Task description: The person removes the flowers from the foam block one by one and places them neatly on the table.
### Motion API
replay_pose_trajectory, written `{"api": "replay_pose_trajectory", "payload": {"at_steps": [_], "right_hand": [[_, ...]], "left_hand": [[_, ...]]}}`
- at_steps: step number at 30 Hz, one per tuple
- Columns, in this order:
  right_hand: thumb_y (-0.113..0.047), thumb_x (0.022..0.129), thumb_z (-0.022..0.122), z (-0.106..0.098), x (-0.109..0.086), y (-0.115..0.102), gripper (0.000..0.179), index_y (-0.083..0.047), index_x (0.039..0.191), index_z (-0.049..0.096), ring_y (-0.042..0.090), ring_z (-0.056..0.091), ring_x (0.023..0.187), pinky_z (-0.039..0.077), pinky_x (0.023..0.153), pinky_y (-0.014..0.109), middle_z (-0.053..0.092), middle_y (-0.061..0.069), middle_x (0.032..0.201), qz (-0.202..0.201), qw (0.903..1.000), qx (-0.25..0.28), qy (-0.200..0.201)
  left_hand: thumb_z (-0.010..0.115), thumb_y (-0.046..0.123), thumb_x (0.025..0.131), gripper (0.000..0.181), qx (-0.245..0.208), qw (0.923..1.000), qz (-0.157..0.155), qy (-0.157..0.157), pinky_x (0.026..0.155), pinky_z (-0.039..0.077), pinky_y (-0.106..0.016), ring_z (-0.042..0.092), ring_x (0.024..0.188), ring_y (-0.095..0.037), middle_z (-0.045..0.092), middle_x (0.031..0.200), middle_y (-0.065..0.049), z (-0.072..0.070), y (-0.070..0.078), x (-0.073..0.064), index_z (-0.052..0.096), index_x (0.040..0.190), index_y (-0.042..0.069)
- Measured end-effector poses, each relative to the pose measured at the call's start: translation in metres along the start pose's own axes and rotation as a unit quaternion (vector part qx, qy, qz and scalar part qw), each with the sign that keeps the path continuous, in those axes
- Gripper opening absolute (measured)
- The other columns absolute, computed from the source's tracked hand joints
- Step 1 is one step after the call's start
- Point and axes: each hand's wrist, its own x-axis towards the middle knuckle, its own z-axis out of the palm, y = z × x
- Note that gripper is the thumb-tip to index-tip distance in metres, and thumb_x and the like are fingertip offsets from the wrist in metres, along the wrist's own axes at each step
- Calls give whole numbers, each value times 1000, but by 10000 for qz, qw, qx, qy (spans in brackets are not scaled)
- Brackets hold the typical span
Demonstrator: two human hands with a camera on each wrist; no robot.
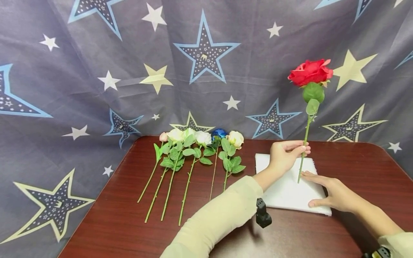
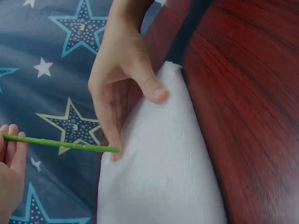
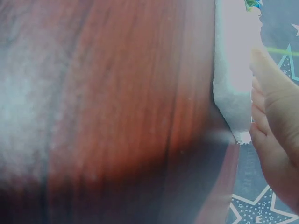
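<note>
In the head view my left hand [image 1: 284, 157] pinches the green stem of a red artificial rose [image 1: 311, 73], which stands nearly upright with its bloom high. Its bare stem end overlaps the white foam board [image 1: 284, 195] lying on the table. My right hand [image 1: 337, 193] is spread over the board's right side, with fingertips right by the stem's lower end and the thumb apart. In the left wrist view the stem [image 2: 70, 143] reaches from the left fingers across to the right hand's fingertips. The right wrist view shows the right hand [image 3: 275, 116] beside the board's edge.
Several artificial flowers lie in a row left of the board, among them a blue rose [image 1: 219, 134], a cream rose [image 1: 236, 139] and a pink bud [image 1: 164, 137]. The dark red wooden table [image 1: 129, 229] ends at a star-patterned cloth [image 1: 206, 104].
</note>
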Motion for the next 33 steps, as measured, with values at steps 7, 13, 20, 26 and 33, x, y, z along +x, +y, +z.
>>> {"api": "replay_pose_trajectory", "payload": {"at_steps": [7,13,20,26,33], "right_hand": [[-33,54,90,0,3,0,85,-3,128,59,-20,27,134,19,104,-8,39,-28,143,-187,9998,69,-69],[-33,54,89,-2,5,-1,84,-4,127,59,-19,26,135,19,104,-7,36,-28,145,-273,9996,18,-105],[-33,55,89,-4,3,-3,86,-4,130,58,-20,24,136,17,104,-8,32,-31,147,-228,9996,-44,-156],[-33,54,89,-9,-4,-1,88,-5,131,57,-22,21,135,16,102,-10,28,-34,146,-153,9996,-164,-170],[-36,54,89,-16,-11,2,89,-10,133,56,-25,18,133,14,99,-11,26,-38,145,-30,9991,-289,-313]], "left_hand": [[62,-9,86,22,-85,9997,-97,217,73,62,-25,65,91,-51,65,98,-38,-29,8,-4,64,105,-20],[63,-7,87,23,-29,9983,-371,441,74,62,-30,67,91,-48,65,99,-37,-60,13,-8,65,107,-17],[61,-5,89,24,129,9969,-642,434,79,62,-34,67,96,-47,65,104,-37,-94,18,-17,64,110,-16],[61,-3,90,24,385,9948,-859,393,79,62,-35,68,96,-43,66,105,-35,-110,22,-26,64,111,-15],[62,-2,90,23,625,9891,-1266,421,78,62,-36,71,93,-38,68,106,-31,-120,25,-39,66,110,-13]]}}
